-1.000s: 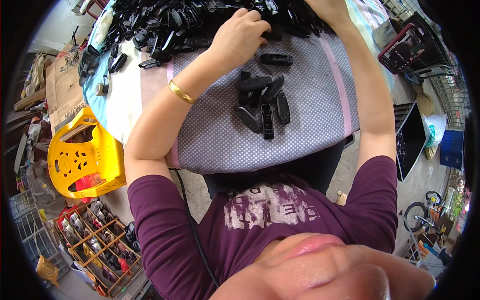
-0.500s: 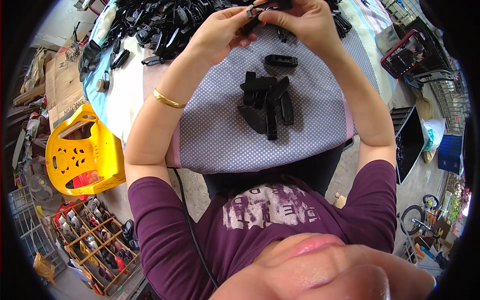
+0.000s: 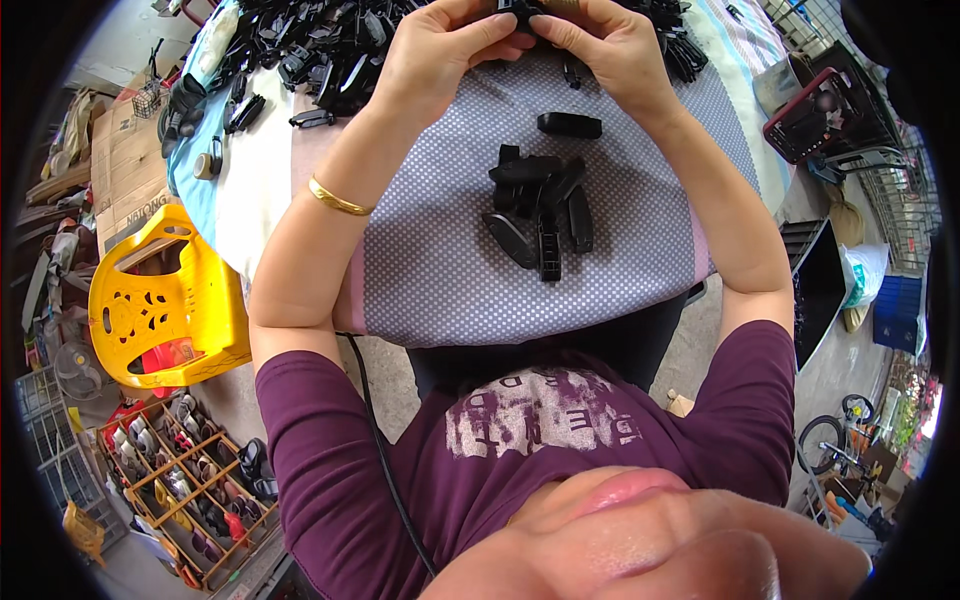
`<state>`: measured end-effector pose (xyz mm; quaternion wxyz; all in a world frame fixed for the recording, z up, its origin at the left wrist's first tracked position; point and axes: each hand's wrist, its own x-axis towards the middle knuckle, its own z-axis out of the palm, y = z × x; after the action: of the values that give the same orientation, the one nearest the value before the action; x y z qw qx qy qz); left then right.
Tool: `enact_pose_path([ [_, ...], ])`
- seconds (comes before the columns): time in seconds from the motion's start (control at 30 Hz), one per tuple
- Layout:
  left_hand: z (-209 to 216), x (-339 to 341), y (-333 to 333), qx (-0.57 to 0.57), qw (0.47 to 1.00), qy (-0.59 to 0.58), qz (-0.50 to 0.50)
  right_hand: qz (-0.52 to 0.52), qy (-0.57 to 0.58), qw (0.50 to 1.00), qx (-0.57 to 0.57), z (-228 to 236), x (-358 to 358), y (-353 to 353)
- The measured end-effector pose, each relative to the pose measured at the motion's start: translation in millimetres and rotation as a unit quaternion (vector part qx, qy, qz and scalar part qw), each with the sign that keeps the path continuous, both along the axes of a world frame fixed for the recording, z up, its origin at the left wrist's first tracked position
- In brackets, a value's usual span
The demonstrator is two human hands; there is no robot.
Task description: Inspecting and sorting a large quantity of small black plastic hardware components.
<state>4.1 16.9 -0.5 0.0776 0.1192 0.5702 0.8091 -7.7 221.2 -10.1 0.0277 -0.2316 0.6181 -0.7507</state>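
Observation:
At the top edge, my left hand (image 3: pixel 440 48) and my right hand (image 3: pixel 612 55) face each other with thumbs and fingers closed on a small black plastic part (image 3: pixel 520 10). The frame edge and my fingers hide much of it. Below them, a single oblong black piece (image 3: pixel 570 125) lies on the dotted grey cloth (image 3: pixel 430 290). Nearer to me, several similar black pieces (image 3: pixel 545 190) lie in a loose, overlapping group. A large heap of black plastic parts (image 3: pixel 330 45) covers the far left of the table, behind my left hand.
A yellow plastic chair (image 3: pixel 145 315) stands left of the table, with a wooden shoe rack (image 3: pixel 200 480) nearer. A small round item (image 3: pixel 207 163) sits at the table's left edge. To the right are a black crate (image 3: pixel 815 285) and a metal bucket (image 3: pixel 783 85). A dark cable (image 3: pixel 375 440) runs down beside me.
My hands have drawn level around the black part, which is turned and shows less. The loose pieces appear shifted slightly right with the view.

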Motion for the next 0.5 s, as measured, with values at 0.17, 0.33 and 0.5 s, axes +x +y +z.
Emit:
enact_pose_path([
  [0.17, -19.3, -9.1, -6.8, -0.092, 0.993, 0.056, 0.049, -0.015, 0.04, 0.999, 0.034, -2.5, 0.7, -1.1],
  [0.33, -25.4, -6.1, 7.0, -0.053, 0.993, 0.051, 0.098, -0.161, 0.195, 0.944, 0.213, 11.8, 26.1, -10.5],
  [0.5, -8.4, -0.1, 4.4, -0.022, 0.994, 0.096, 0.036, -0.178, 0.194, 0.944, 0.199, -5.1, 4.4, -2.4],
])
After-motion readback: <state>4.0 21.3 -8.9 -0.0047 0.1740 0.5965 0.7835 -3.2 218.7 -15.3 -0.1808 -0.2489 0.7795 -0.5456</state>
